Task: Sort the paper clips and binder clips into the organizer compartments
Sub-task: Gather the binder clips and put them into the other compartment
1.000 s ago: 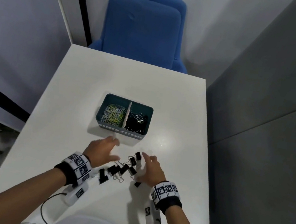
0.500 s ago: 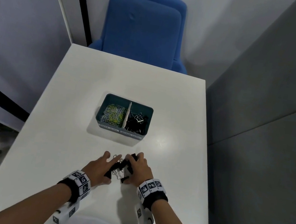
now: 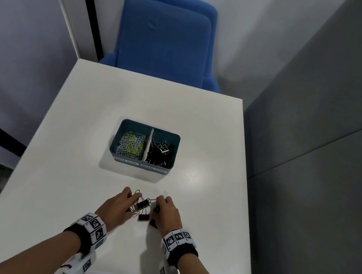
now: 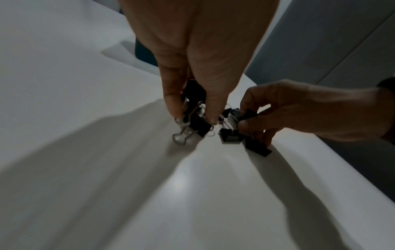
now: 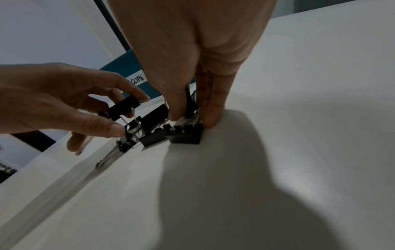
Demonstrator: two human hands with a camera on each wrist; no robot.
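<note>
Several black binder clips lie bunched on the white table between my two hands. My left hand pinches clips at the pile's left side, thumb and fingers curled around them. On the pile's right side my right hand pinches clips between thumb and fingers. Two more binder clips sit on the table just below the right fingertips. Beyond the hands stands the teal organizer, with coloured paper clips in its left compartment and black binder clips in its right.
The white table stretches out on all sides of the organizer. A blue chair stands at the far edge. A grey partition wall runs along the table's right side, and pale walls close the left.
Both hands swept inward from the spread row of binder clips, gathering them into a tight pile. Now each hand pinches clips from that pile.
</note>
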